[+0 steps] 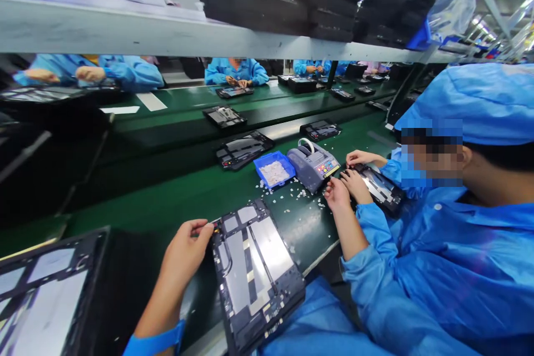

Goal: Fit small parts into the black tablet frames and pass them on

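An opened tablet (pixel 252 270), with silvery battery panels and dark edges, rests tilted over the bench's front edge. My left hand (pixel 189 247) is closed at its upper left corner, thumb and fingers pinching the edge. My right hand (pixel 339 196) reaches to the front of a grey tape dispenser (pixel 311 167) that has coloured buttons and a white roll on top. Its fingertips are pinched together; whatever is between them is too small to make out. Beside the dispenser stands a blue tray (pixel 275 169) full of small white pieces.
Close on my right, a co-worker in blue has both hands (pixel 356 183) on another tablet (pixel 380 186). White bits (pixel 302 193) are scattered on the green bench. More opened tablets (pixel 244 149) lie beyond, and a stack (pixel 50 295) at lower left. A shelf (pixel 250 41) with black trays crosses overhead.
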Available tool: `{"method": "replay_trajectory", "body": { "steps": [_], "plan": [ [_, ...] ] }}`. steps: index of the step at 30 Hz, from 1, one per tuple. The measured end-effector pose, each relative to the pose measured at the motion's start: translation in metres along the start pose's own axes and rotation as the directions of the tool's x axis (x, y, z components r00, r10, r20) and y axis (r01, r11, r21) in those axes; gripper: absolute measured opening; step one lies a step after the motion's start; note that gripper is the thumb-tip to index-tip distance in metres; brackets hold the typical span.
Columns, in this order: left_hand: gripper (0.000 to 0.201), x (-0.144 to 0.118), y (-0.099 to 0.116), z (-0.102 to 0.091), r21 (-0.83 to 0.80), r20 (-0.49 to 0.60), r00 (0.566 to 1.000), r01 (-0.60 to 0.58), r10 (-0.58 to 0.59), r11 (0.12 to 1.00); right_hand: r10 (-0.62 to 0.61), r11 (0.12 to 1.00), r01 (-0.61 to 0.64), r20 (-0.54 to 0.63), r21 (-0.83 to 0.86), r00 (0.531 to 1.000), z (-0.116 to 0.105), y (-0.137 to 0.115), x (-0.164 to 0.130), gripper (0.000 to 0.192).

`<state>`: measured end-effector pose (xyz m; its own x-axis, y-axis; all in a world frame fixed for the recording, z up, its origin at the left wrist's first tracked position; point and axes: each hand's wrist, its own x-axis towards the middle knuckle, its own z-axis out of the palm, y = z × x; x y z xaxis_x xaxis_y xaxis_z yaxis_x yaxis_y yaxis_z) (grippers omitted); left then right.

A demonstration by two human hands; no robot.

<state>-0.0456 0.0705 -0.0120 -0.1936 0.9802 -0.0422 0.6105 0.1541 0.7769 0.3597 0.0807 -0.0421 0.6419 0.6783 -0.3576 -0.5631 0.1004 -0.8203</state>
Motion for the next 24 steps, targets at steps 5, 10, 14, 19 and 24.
{"method": "replay_trajectory", "body": {
  "steps": [5, 10, 14, 19, 24],
  "plan": [
    [0.038, -0.042, 0.028, -0.005, -0.106, -0.16, 0.986, -0.071, 0.054, 0.992, -0.041, 0.999, 0.045, 0.129, -0.024, 0.991, 0.008, 0.018, -0.057, 0.03],
    [0.032, -0.066, 0.075, 0.02, -0.471, 0.104, 0.985, -0.073, 0.138, 0.879, -0.075, 0.956, 0.227, 0.594, -0.184, 0.801, 0.048, 0.04, -0.137, 0.025],
    [0.024, -0.063, 0.084, 0.035, -0.71, 0.17, 0.981, 0.057, 0.093, 0.702, 0.012, 0.89, 0.358, 0.799, -0.282, 0.601, 0.073, 0.051, -0.171, 0.021],
    [0.021, -0.059, 0.057, 0.01, -0.675, -0.011, 1.0, -0.011, 0.005, 0.738, 0.056, 0.724, 0.608, 0.907, -0.325, 0.418, 0.084, 0.061, -0.155, 0.025],
    [0.02, -0.055, 0.029, -0.026, -0.339, -0.046, 0.998, -0.062, 0.05, 0.939, 0.122, 0.23, 0.97, 0.991, -0.081, 0.053, 0.103, 0.069, -0.122, 0.027]
  ]
}}
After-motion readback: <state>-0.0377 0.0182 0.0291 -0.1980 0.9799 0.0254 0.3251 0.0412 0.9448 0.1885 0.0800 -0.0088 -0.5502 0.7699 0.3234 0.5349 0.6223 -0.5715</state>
